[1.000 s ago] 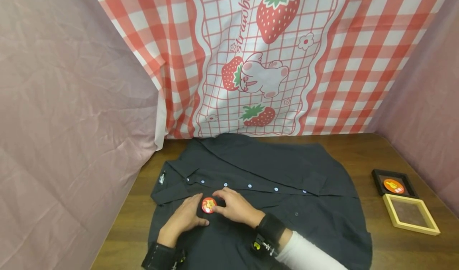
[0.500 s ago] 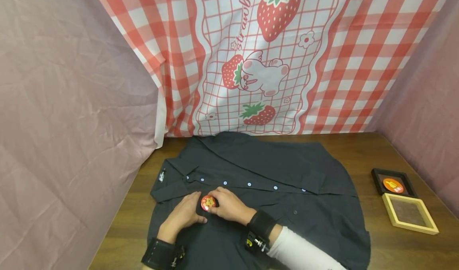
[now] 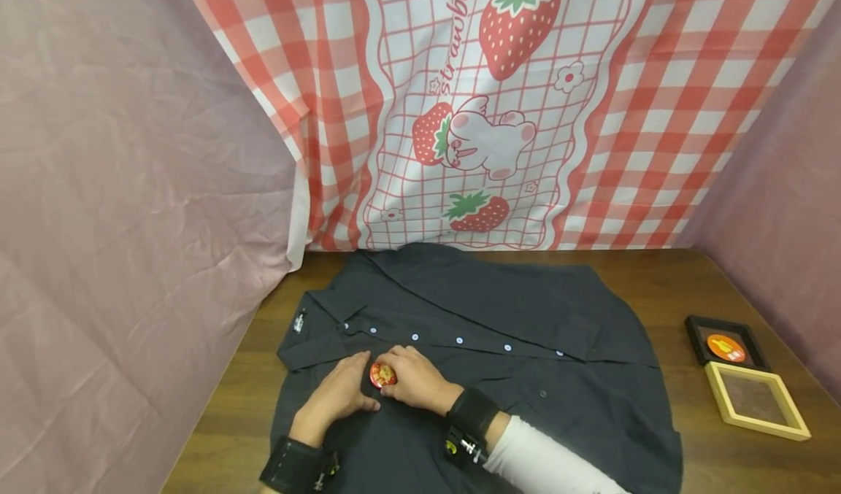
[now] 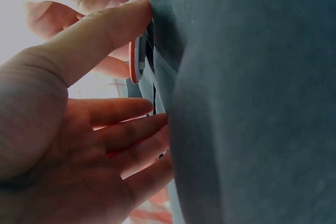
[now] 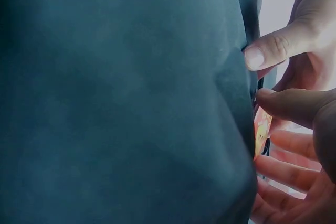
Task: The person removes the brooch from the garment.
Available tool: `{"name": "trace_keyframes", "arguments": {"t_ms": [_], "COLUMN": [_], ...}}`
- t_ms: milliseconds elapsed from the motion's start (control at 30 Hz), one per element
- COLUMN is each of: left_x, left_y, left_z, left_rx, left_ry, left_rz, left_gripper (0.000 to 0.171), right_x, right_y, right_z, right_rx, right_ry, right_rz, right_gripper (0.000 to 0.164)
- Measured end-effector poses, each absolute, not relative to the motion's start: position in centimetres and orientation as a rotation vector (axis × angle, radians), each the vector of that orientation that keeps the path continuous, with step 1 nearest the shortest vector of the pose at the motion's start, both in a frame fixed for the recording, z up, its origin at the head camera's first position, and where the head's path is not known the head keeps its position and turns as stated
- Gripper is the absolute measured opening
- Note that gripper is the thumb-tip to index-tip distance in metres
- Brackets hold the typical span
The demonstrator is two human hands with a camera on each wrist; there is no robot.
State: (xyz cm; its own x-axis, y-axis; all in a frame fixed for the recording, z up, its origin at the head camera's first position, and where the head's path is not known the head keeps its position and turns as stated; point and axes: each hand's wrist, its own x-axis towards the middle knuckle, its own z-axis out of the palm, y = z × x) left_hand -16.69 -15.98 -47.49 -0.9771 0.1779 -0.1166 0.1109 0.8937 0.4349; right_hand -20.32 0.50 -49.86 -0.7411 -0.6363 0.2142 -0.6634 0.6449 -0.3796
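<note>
A black shirt (image 3: 525, 304) lies spread over the table, its collar to the left. On its upper front, near the collar, is a round red button badge (image 3: 379, 374) with a yellow figure, slightly tilted. My right hand (image 3: 417, 381) pinches the badge's right edge between thumb and fingers. To its left, my left hand (image 3: 333, 393) rests on the cloth with extended fingers and thumb apart. The left wrist view shows the badge's rim (image 4: 133, 61) edge-on close to raised cloth. Its back and pin are hidden.
At the table's right side lies a black frame (image 3: 696, 339) with an orange badge (image 3: 726, 348) in it. A pale yellow wooden frame (image 3: 717, 399) adjoins it. Behind hangs a checked strawberry cloth (image 3: 644, 151); pink drapes (image 3: 144, 187) flank the table.
My right hand has shifted slightly left and taken the badge's edge; the badge has turned and tilted in its fingers. The left hand has barely moved.
</note>
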Motion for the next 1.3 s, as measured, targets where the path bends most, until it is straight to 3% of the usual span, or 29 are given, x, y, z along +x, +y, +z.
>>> {"name": "trace_keyframes", "arguments": {"t_ms": [633, 1300], "left_x": [-16.8, -17.0], "left_y": [-15.5, -15.9], "left_z": [-48.0, -47.5], "left_rx": [0.291, 0.238], "left_ry": [2.885, 2.88], "left_rz": [0.659, 0.571], "left_gripper": [0.085, 0.084], "right_x": [-20.3, -21.5], "right_y": [0.9, 2.5], "right_z": [-50.1, -49.5], "right_rx": [1.104, 1.191], "right_ry": [-2.803, -2.847], "right_rz": [0.614, 1.14], "right_gripper": [0.043, 0.032]}}
